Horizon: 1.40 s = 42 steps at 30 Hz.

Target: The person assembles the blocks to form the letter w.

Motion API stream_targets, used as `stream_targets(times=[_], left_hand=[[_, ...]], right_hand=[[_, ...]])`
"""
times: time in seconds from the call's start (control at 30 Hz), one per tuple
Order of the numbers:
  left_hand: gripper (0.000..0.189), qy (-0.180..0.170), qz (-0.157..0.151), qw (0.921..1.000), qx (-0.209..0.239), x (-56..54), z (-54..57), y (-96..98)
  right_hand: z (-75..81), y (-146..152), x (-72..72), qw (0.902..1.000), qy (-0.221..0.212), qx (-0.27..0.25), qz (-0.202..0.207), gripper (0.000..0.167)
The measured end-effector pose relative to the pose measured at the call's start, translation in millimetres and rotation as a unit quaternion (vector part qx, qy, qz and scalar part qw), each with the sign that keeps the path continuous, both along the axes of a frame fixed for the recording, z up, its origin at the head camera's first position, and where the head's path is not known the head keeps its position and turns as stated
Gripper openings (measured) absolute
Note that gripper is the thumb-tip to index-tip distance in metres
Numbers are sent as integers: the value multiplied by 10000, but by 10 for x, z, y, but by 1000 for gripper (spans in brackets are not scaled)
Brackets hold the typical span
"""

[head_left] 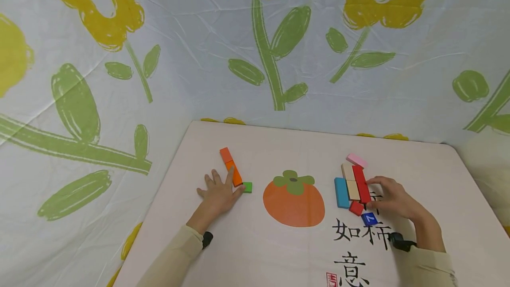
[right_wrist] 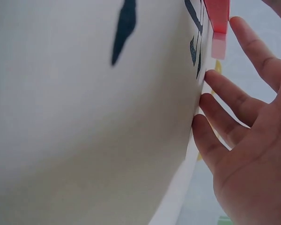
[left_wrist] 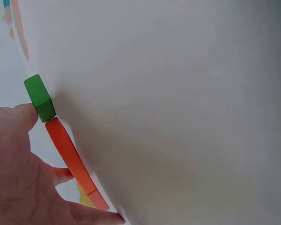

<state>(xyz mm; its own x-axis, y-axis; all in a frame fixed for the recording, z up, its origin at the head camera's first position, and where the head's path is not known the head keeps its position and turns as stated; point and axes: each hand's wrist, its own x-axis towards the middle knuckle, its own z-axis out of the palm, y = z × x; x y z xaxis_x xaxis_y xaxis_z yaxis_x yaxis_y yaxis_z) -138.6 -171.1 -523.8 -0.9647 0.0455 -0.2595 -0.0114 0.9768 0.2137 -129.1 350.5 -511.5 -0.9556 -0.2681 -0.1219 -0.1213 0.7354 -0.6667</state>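
My left hand (head_left: 218, 196) lies with fingers spread beside a row of blocks at the left of the table. Its thumb touches the small green block (head_left: 247, 187), and a finger reaches over the long orange block (head_left: 234, 173). A shorter orange-red block (head_left: 225, 155) continues that row. At the right, my right hand (head_left: 396, 198) is beside a long red block (head_left: 361, 184), its index fingertip and thumb near the block's outer side. In the right wrist view, the other fingers (right_wrist: 234, 104) extend loosely. Against the red block stand two cream blocks (head_left: 353, 190), then a blue block (head_left: 341, 192).
A pink block (head_left: 356, 160) lies behind the cluster. In front are a small red block (head_left: 356, 208) and a dark blue block (head_left: 369, 219) marked 7. The pale tablecloth (head_left: 247, 251) carries a printed persimmon (head_left: 294, 207) and black characters. Flowered cloth (head_left: 191, 56) hangs behind and at the sides.
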Motion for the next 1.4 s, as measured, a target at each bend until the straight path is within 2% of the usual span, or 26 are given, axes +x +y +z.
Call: stream_targets(times=[0.2,0.8,1.17,1.4], left_hand=[[84,-52,22,10000,20,7,19,13],[84,-127,-15,9999,-29,2,27,26],[84,-113,-12,9999,-9,-1,13,31],[84,-119,11,9999,-18,-2,-11,22]], right_hand=[[-17,-5,16,9996,65,261,21,67],[-38,-1,3,9978,-125,648,3,69],[-43,5,32,9981,-69,610,3,68],[41,-3,78,9988,-115,460,-153,65]])
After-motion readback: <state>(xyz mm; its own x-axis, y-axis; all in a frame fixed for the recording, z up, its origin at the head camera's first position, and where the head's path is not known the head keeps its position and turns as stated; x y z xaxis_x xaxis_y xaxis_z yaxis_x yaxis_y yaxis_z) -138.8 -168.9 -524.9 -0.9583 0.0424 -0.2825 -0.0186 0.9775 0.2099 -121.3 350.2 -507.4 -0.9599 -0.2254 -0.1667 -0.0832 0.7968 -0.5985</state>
